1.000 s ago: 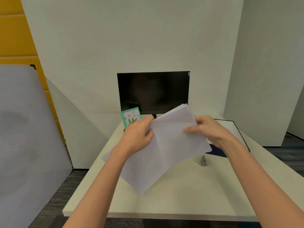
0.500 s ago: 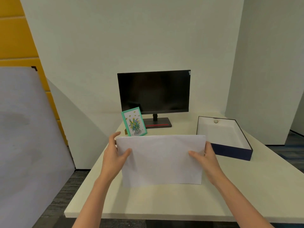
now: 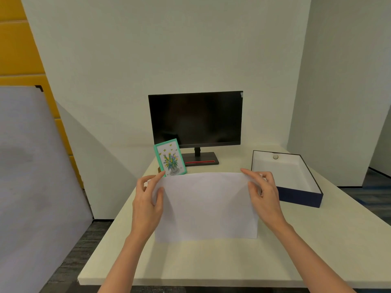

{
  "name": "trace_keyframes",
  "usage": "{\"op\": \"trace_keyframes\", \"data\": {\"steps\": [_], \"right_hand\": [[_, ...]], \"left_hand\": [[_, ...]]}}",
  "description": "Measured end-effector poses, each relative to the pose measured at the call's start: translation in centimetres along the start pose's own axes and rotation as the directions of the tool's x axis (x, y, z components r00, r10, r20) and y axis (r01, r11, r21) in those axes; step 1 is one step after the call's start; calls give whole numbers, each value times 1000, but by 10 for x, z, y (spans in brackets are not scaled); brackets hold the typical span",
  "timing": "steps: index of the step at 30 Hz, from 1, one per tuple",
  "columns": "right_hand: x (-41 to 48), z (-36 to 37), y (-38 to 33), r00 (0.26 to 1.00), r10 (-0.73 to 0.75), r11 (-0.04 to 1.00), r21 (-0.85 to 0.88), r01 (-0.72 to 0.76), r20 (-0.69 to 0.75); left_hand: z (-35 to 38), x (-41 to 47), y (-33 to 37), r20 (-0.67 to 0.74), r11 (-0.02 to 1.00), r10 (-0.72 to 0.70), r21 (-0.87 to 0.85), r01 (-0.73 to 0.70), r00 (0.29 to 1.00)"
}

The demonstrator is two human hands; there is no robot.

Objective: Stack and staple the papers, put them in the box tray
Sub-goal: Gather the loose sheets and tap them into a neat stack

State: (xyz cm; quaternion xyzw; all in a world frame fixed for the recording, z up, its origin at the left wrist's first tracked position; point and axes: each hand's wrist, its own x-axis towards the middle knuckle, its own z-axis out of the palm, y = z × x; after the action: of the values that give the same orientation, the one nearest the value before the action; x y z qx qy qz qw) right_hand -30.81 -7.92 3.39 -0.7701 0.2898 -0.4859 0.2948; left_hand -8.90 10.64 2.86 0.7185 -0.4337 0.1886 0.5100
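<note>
1. Left grip [image 3: 148, 203]: grasping the papers [image 3: 207, 206] at their left edge, near the upper corner. My thumb lies on the face toward me and my fingers curl behind the sheets.

2. Right grip [image 3: 264, 197]: grasping the same papers at the upper right corner, pinched between thumb and fingers.

3. Papers: held between the 2 grips, long side across and upright. The top edge bows slightly upward. The bottom edge sits at the tabletop [image 3: 211, 263], below both grips. I cannot tell how many sheets there are.

4. Box tray [image 3: 300, 195]: on the tabletop, right of the right grip and slightly beyond it, near but apart. Its open side faces up. The outside is dark blue and the inside is white. 1 small round object [image 3: 275, 157] lies inside by the far wall.

5. Flower picture [image 3: 170, 158]: just beyond the left grip, green-bordered and tilted. The papers' top edge hides its lower end.

6. Monitor [image 3: 195, 119]: beyond both grips and roughly between them, on its stand, with the screen dark.

7. Pale board [image 3: 31, 176]: well to the left of the left grip, off the tabletop and leaning.
</note>
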Motion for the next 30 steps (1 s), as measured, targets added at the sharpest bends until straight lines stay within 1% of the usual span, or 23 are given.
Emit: {"op": "trace_keyframes", "data": {"steps": [2, 6, 7, 8, 9, 10, 11, 12, 14, 16, 17, 18, 19, 20, 21, 22, 23, 24, 25, 27, 28, 30], "right_hand": [[0, 0, -1, 1000, 10, 1000, 19, -10, -8], [1, 0, -2, 1000, 12, 998, 60, -10, -25], [2, 1, -3, 999, 27, 997, 76, -25, -23], [3, 0, -4, 999, 45, 995, 93, -43, -21], [3, 0, -4, 998, 62, 992, 110, -59, -18], [4, 0, -5, 997, 76, 990, 121, -73, -14], [4, 0, -6, 996, 87, 989, 124, -86, -9], [4, -1, -6, 996, 95, 989, 118, -94, 1], [8, -6, -8, 993, 109, 991, 79, -112, 39], [17, -14, -15, 986, 135, 991, -19, -134, 101], [23, -20, -20, 976, 156, 984, -109, -140, 151], [29, -26, -28, 961, 173, 964, -239, -120, 216], [35, -32, -38, 938, 188, 925, -375, -69, 291], [39, -36, -49, 910, 194, 890, -456, -7, 366], [43, -36, -60, 883, 189, 892, -452, 29, 429], [46, -35, -71, 863, 167, 923, -383, 33, 477], [47, -31, -82, 852, 135, 964, -266, 5, 506], [48, -25, -91, 850, 113, 990, -131, -52, 514], [48, -19, -98, 856, 104, 993, -7, -116, 506], [47, -9, -103, 884, 106, 965, 168, -203, 456], [46, -6, -102, 897, 115, 946, 227, -230, 426], [41, -4, -94, 915, 149, 904, 324, -281, 376]], "left_hand": [[0, -1, -1, -2, 1000, 1, 7, -1, 1000], [2, -3, 1, -58, 997, -34, -65, 30, 998], [3, -4, 2, -67, 986, -99, -139, 89, 993], [5, -5, 1, -49, 949, -207, -252, 189, 977], [5, -6, 1, 11, 872, -337, -374, 316, 942], [6, -8, -2, 99, 774, -440, -462, 433, 893], [7, -10, -6, 183, 703, -489, -496, 509, 853], [9, -13, -10, 248, 679, -486, -497, 540, 838], [7, -16, -11, 304, 688, -450, -482, 543, 840], [1, -9, -5, 301, 734, -413, -449, 510, 860], [-3, -1, 0, 284, 782, -382, -408, 472, 879], [-7, 9, 6, 266, 836, -339, -354, 419, 902], [-11, 21, 15, 260, 889, -281, -291, 353, 924], [-15, 33, 25, 261, 932, -215, -233, 278, 941], [-17, 45, 38, 275, 963, -152, -174, 205, 949], [-19, 57, 53, 299, 985, -88, -114, 127, 950], [-20, 67, 70, 325, 997, -24, -60, 46, 945], [-21, 76, 87, 349, 999, 41, -10, -40, 936], [-22, 83, 104, 366, 992, 102, 29, -120, 925], [-22, 93, 127, 388, 967, 184, 95, -237, 903], [-22, 96, 132, 389, 952, 199, 141, -272, 899], [-25, 98, 131, 318, 918, 216, 256, -303, 923]]}}
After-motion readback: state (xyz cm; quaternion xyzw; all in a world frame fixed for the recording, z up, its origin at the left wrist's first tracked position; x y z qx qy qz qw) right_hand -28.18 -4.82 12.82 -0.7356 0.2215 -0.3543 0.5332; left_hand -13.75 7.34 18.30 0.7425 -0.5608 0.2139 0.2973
